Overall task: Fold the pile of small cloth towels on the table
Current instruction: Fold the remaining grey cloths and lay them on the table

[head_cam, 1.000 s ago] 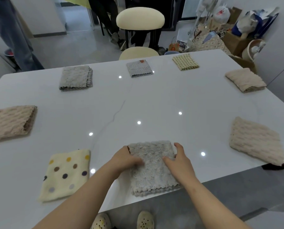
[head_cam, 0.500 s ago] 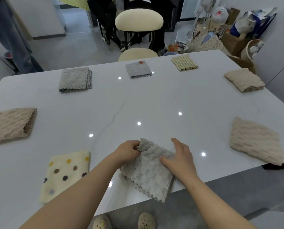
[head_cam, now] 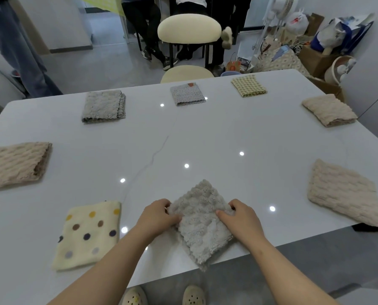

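Looking down on the white table (head_cam: 227, 133). Holding flat at its near edge the grey fluffy towel (head_cam: 200, 216), turned like a diamond, just right of the dotted towel (head_cam: 89, 234). Pinching its left corner with the left hand (head_cam: 156, 216) and its right corner with the right hand (head_cam: 242, 219), fingers curled on the cloth.

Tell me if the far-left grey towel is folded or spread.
Folded: the far-left grey towel shows several stacked layers along its right edge and lies as a compact square.
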The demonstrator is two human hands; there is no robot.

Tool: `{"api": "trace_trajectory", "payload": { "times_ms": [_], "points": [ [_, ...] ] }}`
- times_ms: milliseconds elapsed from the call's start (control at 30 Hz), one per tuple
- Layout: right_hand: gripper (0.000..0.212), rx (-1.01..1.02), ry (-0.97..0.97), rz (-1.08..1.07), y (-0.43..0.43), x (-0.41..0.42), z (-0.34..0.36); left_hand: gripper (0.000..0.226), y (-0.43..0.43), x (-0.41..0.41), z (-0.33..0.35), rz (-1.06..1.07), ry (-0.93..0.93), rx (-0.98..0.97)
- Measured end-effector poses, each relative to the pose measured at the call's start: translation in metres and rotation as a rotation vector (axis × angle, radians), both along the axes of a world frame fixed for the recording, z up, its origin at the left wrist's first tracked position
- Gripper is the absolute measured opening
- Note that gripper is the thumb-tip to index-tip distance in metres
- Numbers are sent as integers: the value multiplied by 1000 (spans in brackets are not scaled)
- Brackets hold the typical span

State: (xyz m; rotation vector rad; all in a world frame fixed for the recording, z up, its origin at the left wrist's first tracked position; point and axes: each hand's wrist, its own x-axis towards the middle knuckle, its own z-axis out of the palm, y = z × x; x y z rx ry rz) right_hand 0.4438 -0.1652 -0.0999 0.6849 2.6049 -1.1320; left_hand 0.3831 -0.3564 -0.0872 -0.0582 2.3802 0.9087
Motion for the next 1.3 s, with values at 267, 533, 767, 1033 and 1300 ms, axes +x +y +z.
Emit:
{"api": "trace_trajectory", "payload": {
  "times_ms": [267,533,767,1033,1300],
  "points": [
    [29,-123,32,-80,2,4,5,57,9,25,-4,467,-125,285],
    [29,-186,61,-141,0,7,2,47,26,20,-1,394,-61,389],
    [39,-236,139,-170,3,6,3,51,21,21,-2,352,-19,319],
    [40,-225,164,-131,4,-4,3,45,34,11,-6,333,47,338],
    [46,-223,118,-143,4,-13,1,54,31,4,-6,172,208,179]
  ]
}}
